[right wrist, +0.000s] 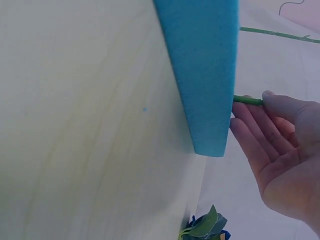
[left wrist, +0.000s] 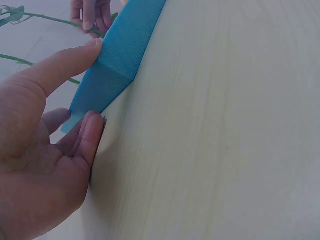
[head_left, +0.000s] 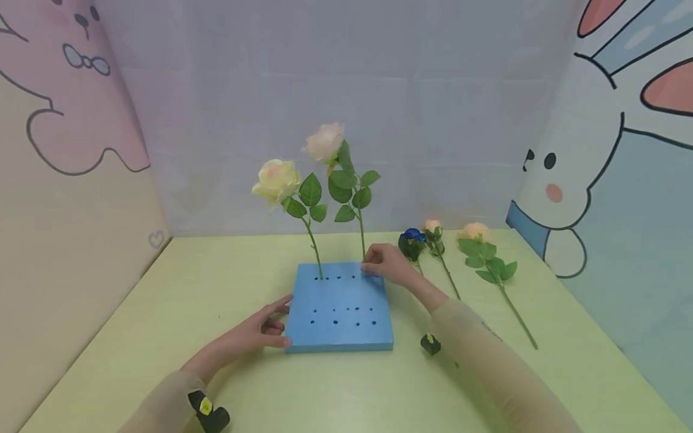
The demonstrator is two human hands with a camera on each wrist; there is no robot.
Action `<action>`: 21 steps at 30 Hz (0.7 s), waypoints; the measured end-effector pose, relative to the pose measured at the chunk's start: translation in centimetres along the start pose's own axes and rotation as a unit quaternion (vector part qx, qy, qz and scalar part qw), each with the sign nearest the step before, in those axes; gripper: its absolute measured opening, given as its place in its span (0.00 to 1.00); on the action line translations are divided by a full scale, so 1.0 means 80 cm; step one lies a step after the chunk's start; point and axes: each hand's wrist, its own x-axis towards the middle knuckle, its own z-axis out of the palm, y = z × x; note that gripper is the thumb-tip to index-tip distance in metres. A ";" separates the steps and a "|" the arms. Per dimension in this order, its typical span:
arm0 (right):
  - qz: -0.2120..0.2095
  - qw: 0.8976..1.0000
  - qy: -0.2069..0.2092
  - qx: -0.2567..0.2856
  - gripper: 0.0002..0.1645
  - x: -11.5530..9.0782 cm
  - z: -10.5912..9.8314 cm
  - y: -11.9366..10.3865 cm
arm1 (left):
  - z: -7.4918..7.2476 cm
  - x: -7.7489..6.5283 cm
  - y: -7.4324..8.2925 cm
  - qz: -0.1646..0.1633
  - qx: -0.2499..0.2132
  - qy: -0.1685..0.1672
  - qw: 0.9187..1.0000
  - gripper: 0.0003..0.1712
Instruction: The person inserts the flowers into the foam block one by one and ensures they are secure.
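Observation:
A blue foam block [head_left: 341, 294] with rows of small holes lies on the table. My right hand [head_left: 391, 263] is at its back right and pinches the green stem [right wrist: 252, 101] of a pale pink rose [head_left: 325, 143] just above the foam. The stem's lower end is hidden by the fingers in the head view. A cream-yellow rose [head_left: 277, 181] stands in the back left of the block, leaning left. At the left side, my left hand [head_left: 253, 332] touches the block's edge with its thumb and fingers spread apart.
To the right lie a blue rose [head_left: 414, 236], a small peach rose [head_left: 433, 227] and a larger peach rose [head_left: 476, 233] with leaves. My right forearm crosses over some of their stems. A pale curtain [head_left: 346, 78] hangs behind the light wooden table [head_left: 227, 270].

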 end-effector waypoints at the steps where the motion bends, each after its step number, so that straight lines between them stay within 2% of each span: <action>1: 0.002 1.000 -0.001 0.006 0.11 -0.001 0.000 -0.001 | 0.000 0.000 -0.001 0.000 0.000 0.001 1.000 0.55; 11: -0.002 0.998 0.038 0.055 0.28 -0.017 -0.019 -0.009 | 0.001 -0.003 0.001 0.001 -0.003 0.000 1.000 0.55; 16: -0.018 0.996 0.058 0.067 0.31 -0.028 -0.036 -0.006 | 0.001 -0.003 0.001 -0.003 -0.003 0.002 1.000 0.55; 21: -0.010 0.992 0.086 0.090 0.31 -0.042 -0.055 -0.001 | 0.001 -0.003 0.002 -0.005 -0.001 0.004 1.000 0.55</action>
